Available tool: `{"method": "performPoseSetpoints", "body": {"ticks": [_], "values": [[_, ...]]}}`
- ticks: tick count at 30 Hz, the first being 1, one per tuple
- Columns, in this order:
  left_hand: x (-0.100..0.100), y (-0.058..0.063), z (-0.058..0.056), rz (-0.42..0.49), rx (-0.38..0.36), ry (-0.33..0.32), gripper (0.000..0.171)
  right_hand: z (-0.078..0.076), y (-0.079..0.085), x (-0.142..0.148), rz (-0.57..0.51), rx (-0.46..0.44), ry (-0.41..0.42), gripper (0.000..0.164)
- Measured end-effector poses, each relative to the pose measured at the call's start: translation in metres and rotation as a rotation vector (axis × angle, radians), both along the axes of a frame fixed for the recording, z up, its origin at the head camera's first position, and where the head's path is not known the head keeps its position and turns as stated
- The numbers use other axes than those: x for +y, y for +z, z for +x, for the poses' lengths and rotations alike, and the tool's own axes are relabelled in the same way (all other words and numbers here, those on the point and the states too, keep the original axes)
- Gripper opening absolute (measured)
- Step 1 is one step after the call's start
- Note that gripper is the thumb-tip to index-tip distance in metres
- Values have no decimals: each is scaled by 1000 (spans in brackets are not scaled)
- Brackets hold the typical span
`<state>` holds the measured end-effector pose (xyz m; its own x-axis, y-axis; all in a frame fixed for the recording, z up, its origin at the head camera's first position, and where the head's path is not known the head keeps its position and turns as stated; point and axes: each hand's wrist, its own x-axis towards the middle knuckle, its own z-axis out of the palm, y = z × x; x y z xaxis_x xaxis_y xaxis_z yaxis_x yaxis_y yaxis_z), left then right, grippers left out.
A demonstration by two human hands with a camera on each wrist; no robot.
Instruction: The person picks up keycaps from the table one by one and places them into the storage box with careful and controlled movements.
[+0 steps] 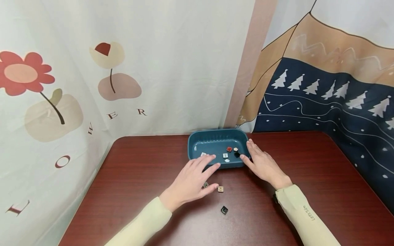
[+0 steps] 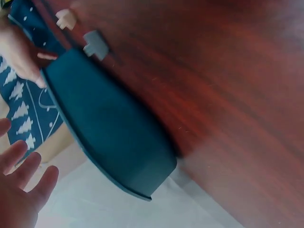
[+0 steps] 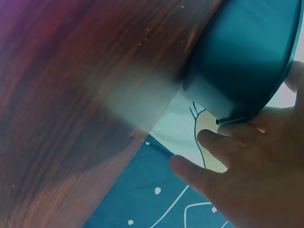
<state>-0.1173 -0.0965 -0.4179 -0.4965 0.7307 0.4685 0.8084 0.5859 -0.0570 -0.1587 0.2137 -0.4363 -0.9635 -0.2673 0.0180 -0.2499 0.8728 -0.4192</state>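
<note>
A blue-green plastic tray [image 1: 227, 165] stands near the table's back edge. Inside lie several small keycap-like pieces, among them a red piece [image 1: 229, 149], a white piece [image 1: 225, 155] and a black piece [image 1: 237, 154]. My left hand [image 1: 191, 179] hovers over the tray's front left, fingers spread, holding nothing visible. At the tray's right end is my right hand [image 1: 263, 164], fingers extended along the rim and thumb near the black piece; contact with the rim is hard to tell. Below my left hand are a tan piece [image 1: 220, 189] and a partly hidden grey piece [image 1: 206, 185].
Closer to the front, a black square piece [image 1: 224, 210] lies on the reddish-brown table [image 1: 138, 171]. Printed curtains [image 1: 184, 68] hang right behind the table and along its sides.
</note>
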Motion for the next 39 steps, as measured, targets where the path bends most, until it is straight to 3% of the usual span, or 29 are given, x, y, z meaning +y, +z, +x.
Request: {"method": "performPoseSetpoints", "body": {"ticks": [7,13,39], "values": [[-5,-11,8,-84,12,-43,57,1,1,0,-6,-4,2,88],[-8,-16,13,-181,-57,-27,51,1,0,0,-5,-8,1,87],[-4,-30,15,-309,-60,12,24,0,0,1,-4,-13,3,86]]}}
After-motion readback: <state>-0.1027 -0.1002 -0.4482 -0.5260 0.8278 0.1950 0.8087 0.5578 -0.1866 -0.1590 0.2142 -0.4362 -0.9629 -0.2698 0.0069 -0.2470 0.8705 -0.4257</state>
